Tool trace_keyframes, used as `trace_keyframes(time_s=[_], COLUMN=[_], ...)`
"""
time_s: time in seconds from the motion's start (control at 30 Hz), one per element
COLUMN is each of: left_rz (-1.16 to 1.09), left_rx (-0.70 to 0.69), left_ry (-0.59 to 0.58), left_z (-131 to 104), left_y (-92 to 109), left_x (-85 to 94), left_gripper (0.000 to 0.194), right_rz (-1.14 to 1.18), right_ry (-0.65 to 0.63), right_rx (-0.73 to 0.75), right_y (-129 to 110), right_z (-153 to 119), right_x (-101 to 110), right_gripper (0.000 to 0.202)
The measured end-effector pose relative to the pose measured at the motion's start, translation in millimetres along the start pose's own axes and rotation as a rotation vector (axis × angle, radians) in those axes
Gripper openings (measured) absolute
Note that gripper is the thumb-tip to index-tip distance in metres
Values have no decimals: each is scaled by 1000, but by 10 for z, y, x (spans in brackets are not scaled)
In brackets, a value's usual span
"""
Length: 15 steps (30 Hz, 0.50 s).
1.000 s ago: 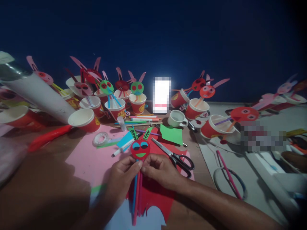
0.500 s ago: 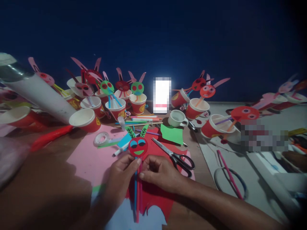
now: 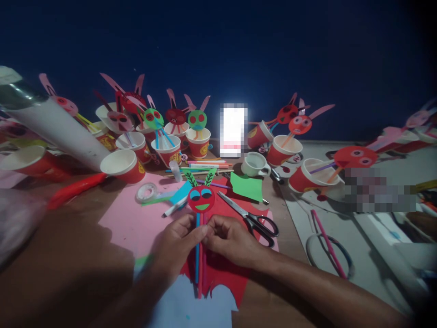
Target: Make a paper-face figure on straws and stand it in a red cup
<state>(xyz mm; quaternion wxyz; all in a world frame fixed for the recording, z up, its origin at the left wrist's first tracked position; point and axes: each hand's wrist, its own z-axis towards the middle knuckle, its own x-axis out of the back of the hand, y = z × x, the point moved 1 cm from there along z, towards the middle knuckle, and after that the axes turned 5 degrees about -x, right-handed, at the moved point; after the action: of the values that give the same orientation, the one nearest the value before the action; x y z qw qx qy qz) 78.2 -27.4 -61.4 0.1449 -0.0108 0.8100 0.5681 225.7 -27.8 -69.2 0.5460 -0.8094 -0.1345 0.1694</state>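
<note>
The left hand (image 3: 182, 239) and right hand (image 3: 227, 239) pinch the blue and pink sticks (image 3: 200, 255) just below a round red paper face (image 3: 201, 199) with blue-lidded eyes, a green mouth and patterned green ears, above red paper (image 3: 228, 273) on the desk (image 3: 266, 300). Black-handled scissors (image 3: 251, 218) lie open to the right of the face, near a green paper piece (image 3: 246, 187) and a white mug (image 3: 255, 165). Behind them, red paper cups (image 3: 199, 143) hold similar long-eared faces (image 3: 197, 120), and a tape roll (image 3: 146, 193) rests on pink paper (image 3: 126, 218) at left.

Shiny steel-bladed scissors with glossy black plastic handles (image 3: 258, 223) rest on smooth, matt red paper (image 3: 227, 269) beside a matt bright green paper piece (image 3: 246, 186). Rolled-rim red-and-white paper cups (image 3: 122, 165) stand on a smooth, dull brown wood-look tabletop (image 3: 78, 228).
</note>
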Motion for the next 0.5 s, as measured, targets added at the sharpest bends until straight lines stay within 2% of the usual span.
trace_keyframes(time_s=[0.13,0.27,0.4,0.5], left_rz=[65,-14,-12,2], left_rx=[-7,-15,-45,-44], left_ry=[33,25,83,128], left_z=[5,5,2,-1], left_y=[19,35,50,58], left_x=[-5,2,41,51], left_gripper=[13,14,20,22], right_rz=[5,20,-17,-44], right_ry=[-9,-43,-136,-156], right_rx=[23,3,-31,-36], right_y=[15,6,-29,-42], right_z=[1,-13,-43,-50], right_x=[5,2,-1,-1], right_gripper=[22,20,21,19])
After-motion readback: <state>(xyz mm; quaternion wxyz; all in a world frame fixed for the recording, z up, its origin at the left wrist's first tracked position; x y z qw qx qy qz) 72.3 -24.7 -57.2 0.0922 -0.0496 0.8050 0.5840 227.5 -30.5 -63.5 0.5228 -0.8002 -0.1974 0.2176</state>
